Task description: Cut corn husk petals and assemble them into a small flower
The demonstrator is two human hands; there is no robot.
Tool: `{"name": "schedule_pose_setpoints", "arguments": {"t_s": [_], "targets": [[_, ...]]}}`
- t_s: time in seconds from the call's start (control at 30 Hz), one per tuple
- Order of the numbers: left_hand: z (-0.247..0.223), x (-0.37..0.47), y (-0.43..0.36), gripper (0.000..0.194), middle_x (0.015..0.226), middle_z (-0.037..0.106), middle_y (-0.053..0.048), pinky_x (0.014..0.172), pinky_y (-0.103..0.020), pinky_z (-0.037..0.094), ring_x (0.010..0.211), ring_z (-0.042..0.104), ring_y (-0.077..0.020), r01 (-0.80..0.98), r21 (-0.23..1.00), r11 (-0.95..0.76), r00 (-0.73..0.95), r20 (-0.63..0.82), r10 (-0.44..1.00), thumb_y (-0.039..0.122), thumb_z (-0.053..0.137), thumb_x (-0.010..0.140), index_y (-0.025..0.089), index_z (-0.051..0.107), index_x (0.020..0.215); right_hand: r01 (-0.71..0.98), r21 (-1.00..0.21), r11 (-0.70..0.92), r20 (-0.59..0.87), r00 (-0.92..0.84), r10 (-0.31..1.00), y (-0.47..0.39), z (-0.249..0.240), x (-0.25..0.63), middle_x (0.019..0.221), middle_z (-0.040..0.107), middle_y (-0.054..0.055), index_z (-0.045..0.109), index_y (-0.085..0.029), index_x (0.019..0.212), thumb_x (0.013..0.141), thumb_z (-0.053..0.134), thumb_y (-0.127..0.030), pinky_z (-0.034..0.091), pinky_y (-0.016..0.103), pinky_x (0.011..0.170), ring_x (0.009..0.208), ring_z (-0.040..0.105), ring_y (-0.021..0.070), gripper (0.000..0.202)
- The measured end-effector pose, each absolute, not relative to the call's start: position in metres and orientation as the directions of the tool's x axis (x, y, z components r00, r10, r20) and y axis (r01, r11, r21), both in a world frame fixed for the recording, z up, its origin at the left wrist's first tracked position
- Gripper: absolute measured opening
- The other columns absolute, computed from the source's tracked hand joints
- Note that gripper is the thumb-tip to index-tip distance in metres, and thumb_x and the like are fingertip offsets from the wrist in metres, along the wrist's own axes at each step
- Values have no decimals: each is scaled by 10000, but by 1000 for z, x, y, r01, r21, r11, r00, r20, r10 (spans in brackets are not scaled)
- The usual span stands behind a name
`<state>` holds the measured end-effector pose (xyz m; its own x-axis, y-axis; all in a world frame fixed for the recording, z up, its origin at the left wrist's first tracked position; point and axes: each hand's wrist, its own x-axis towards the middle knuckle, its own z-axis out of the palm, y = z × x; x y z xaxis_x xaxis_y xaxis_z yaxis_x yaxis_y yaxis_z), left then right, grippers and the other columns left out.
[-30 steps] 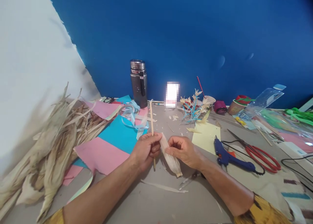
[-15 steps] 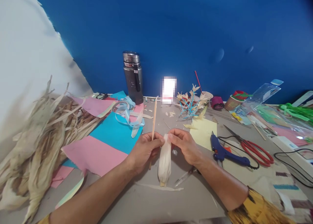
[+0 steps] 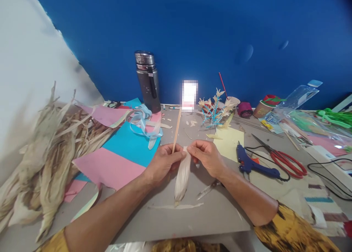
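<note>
Nearest to us, our left hand [image 3: 164,162] and right hand [image 3: 206,157] meet over the grey bench [image 3: 176,222]. The left grip is clenched on a thin wooden stick [image 3: 176,130], which rises tilted away from us, and its thumb also presses the top of a pale corn husk [image 3: 182,177] against the stick. The right grip pinches that same top edge from the other side, so the husk hangs straight down between our hands with its tip near the bench; held so, both ends of the fold stay under control. A loose husk strip [image 3: 176,206] lies just below it, and small clear-handled scissors [image 3: 207,190] lie beside our right wrist. To the right, within reach, a blue glue gun [image 3: 254,165] and red scissors [image 3: 286,163] lie side by side. To the left, pink and blue paper sheets [image 3: 121,153] lie flat, with a heap of dried husks [image 3: 44,156] beyond them. Farther back stand a small husk flower model [image 3: 216,111] and a dark steel flask [image 3: 147,81] against the blue wall [image 3: 220,36]
</note>
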<state>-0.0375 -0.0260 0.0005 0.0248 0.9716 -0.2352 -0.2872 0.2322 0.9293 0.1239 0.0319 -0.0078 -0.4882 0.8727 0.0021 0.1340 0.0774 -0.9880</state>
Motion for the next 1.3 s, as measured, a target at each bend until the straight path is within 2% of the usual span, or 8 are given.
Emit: {"name": "schedule_pose_setpoints", "arguments": {"t_s": [0.13,0.33,0.5,0.77,0.97,1.07,1.17,1.3], "targets": [[0,-38,-25,311,450,334,90,402,-172,148,401,240,-32,-383,866,321,118,-299,947,291,789,671,173,504,634,202,-946,253,106,-545,832,31,-10,125,538,502,-32,513,-193,609,888,570,-596,336,239,510,518,437,107,494],[-3,-41,-23,319,499,440,65,392,-164,117,400,200,-13,-500,786,364,224,-290,931,292,784,703,171,490,679,79,-992,101,39,-564,825,30,-18,123,572,533,-8,529,-196,638,919,407,-708,381,255,537,540,494,128,597],[-3,-43,-23,357,433,342,93,387,-167,104,392,181,-20,-449,817,361,192,-307,932,344,803,710,171,495,665,95,-989,111,29,-616,788,32,-20,125,564,542,-15,570,-179,640,835,609,-664,341,245,514,526,455,111,524],[-5,-49,-18,355,471,404,62,400,-170,113,405,173,-15,-447,825,345,212,-277,937,385,795,735,146,540,672,20,-999,50,26,-629,777,36,-11,128,619,640,10,628,-166,675,802,702,-539,441,248,589,574,539,119,401],[0,-48,-21,494,441,371,43,395,-216,103,383,232,-51,-389,847,362,246,-283,927,615,626,799,132,622,699,48,-999,-15,-40,-553,832,37,-6,128,580,597,-7,622,-166,641,767,713,-567,408,232,516,515,515,103,430],[1,-46,-23,398,457,382,56,409,-209,124,400,265,-46,-344,877,335,196,-281,939,503,768,703,148,592,672,31,-999,-41,-51,-526,849,38,-7,127,551,565,-15,601,-165,614,738,733,-588,383,228,483,497,492,99,460],[-1,-43,-23,355,454,398,68,416,-202,146,404,283,-38,-308,900,309,90,-295,951,352,860,602,154,570,649,-10,-998,-62,-47,-529,847,39,-11,127,580,571,-7,614,-160,651,786,683,-611,377,231,489,521,496,103,476],[-3,-41,-22,366,462,443,59,408,-201,159,395,295,-35,-325,902,285,36,-289,957,349,867,599,157,559,644,3,-1000,-9,-10,-582,813,39,-16,127,594,559,-20,609,-164,696,802,696,-565,369,239,519,548,482,105,424]]}}
